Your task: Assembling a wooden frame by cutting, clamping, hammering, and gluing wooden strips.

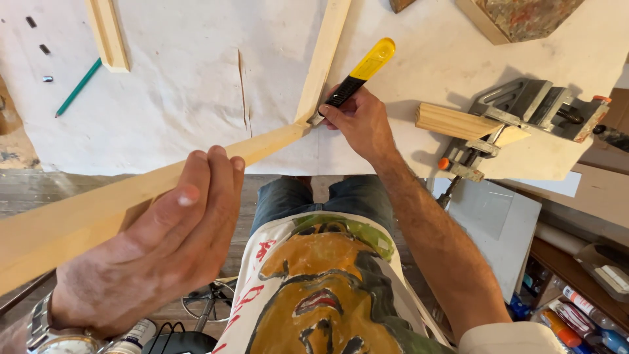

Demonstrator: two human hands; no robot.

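Observation:
Two pale wooden frame bars meet in a mitred corner (303, 122) on the paper-covered table (190, 98). One bar (98, 206) runs toward me past the table's edge; my left hand (157, 252) grips it from above. The other bar (324, 52) lies on the table, running away. My right hand (357, 121) holds a utility knife (359, 73) with a yellow and black handle. Its tip touches the outer side of the corner joint.
A metal corner clamp (524, 108) holds a short wood block (458, 122) at the table's right edge. A green pencil (78, 87), another wood strip (108, 33) and small metal bits lie at the left. Bottles and tubes (576, 321) sit low at right.

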